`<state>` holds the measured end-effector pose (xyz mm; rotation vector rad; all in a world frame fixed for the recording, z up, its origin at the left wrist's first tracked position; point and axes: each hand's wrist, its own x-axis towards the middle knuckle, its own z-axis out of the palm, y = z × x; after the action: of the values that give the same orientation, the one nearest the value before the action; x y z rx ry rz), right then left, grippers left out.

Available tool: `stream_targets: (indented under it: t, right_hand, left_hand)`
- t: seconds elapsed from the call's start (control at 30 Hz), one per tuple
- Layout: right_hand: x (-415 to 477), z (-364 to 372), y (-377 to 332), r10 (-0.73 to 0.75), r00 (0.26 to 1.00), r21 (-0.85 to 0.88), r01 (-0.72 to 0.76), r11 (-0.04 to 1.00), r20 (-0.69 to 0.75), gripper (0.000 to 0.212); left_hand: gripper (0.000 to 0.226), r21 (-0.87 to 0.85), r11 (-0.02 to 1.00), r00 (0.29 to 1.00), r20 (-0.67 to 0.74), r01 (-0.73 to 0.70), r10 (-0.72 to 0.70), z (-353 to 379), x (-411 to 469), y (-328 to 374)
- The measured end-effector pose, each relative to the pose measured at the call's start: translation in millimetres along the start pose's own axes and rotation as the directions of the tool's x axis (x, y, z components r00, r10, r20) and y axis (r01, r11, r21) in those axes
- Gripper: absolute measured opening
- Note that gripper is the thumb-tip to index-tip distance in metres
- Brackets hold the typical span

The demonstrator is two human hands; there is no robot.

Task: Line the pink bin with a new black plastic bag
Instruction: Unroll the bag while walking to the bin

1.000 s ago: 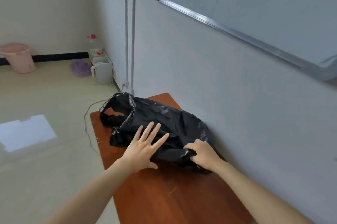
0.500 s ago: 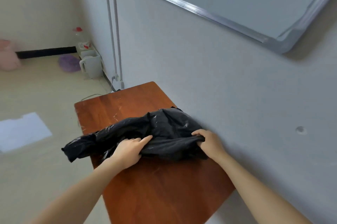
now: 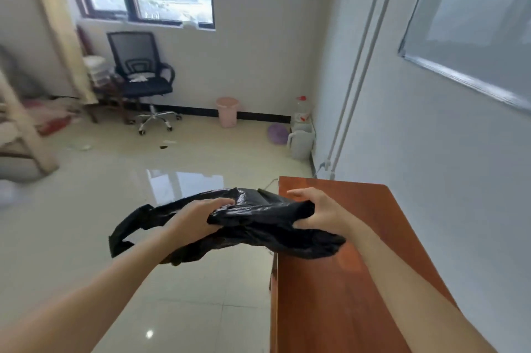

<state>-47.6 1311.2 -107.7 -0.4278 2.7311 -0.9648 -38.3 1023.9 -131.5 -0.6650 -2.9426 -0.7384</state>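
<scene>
A crumpled black plastic bag (image 3: 258, 217) hangs in the air between my hands, over the left edge of the wooden table (image 3: 344, 281). My left hand (image 3: 195, 220) grips its left part, with a handle loop drooping further left. Its right end is bunched in my right hand (image 3: 319, 212). The pink bin (image 3: 227, 111) stands upright on the floor against the far wall, well away from both hands. Its inside is not visible from here.
A black office chair (image 3: 140, 77) stands under the window at the far left. A white jug (image 3: 300, 141), a purple object (image 3: 277, 133) and a bottle (image 3: 301, 110) sit in the far right corner. Pipes run down the right wall. Glossy tiled floor stretches toward the bin.
Both hands have lifted the bag off the table and carried it left, past the table's edge. The view has swung up and left, so the window, the chair and the bin now show.
</scene>
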Motion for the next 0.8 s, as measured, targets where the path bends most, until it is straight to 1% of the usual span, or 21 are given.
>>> stream_targets:
  t: [0.03, 0.1, 0.2, 0.3, 0.4, 0.47, 0.53, 0.63, 0.7, 0.8]
  right_hand:
    - [9.1, 6.5, -16.1, -0.04, 0.999, -0.05, 0.041, 0.998, 0.015, 0.067]
    - [29.0, 20.9, -46.6, -0.125, 0.992, -0.125, 0.123, 0.984, -0.005, 0.067]
    - [63.4, 47.4, -86.2, -0.192, 0.981, -0.101, 0.188, 0.977, -0.028, 0.058]
    - [101.3, 76.1, -118.2, -0.149, 0.988, -0.101, 0.146, 0.984, -0.026, 0.049]
    - [138.6, 102.0, -142.9, -0.088, 0.996, -0.174, 0.089, 0.981, 0.012, 0.046]
    - [157.8, 115.4, -155.2, -0.042, 0.999, -0.131, 0.044, 0.99, 0.018, 0.043]
    - [172.7, 128.5, -165.0, -0.008, 0.999, -0.064, 0.011, 0.998, 0.05, 0.044]
    - [195.8, 146.2, -171.8, 0.024, 0.993, -0.1, -0.013, 0.995, 0.111, 0.049]
    - [215.4, 152.0, -170.7, 0.044, 0.993, -0.116, -0.031, 0.993, 0.105, 0.042]
    - [251.5, 150.2, -160.2, 0.072, 0.996, -0.087, -0.068, 0.994, 0.045, 0.029]
  left_hand:
    - [0.052, -0.012, 1.0, 1.0, -0.017, 0.013, -0.013, -6.8, -5.0, -9.2]
    - [0.05, -0.034, 0.999, 0.998, -0.04, 0.041, -0.042, -18.0, -12.1, -29.0]
    - [0.049, -0.078, 0.993, 0.996, -0.027, 0.086, -0.089, -33.1, -16.7, -65.3]
    - [0.044, -0.121, 0.985, 0.992, -0.02, 0.123, -0.126, -53.1, -16.4, -108.7]
    - [0.037, -0.203, 0.969, 0.988, -0.028, 0.141, -0.149, -72.3, -14.1, -153.4]
    - [0.034, -0.265, 0.952, 0.986, -0.025, 0.155, -0.167, -82.7, -9.9, -179.6]
    - [0.031, -0.318, 0.932, 0.981, -0.022, 0.176, -0.193, -88.4, -2.3, -202.6]
    - [0.025, -0.408, 0.894, 0.979, -0.001, 0.185, -0.203, -89.7, 17.3, -226.8]
    - [0.027, -0.492, 0.849, 0.98, 0.043, 0.19, -0.195, -88.9, 35.4, -239.4]
    - [0.03, -0.57, 0.785, 0.97, 0.12, 0.243, -0.213, -88.1, 63.2, -258.9]
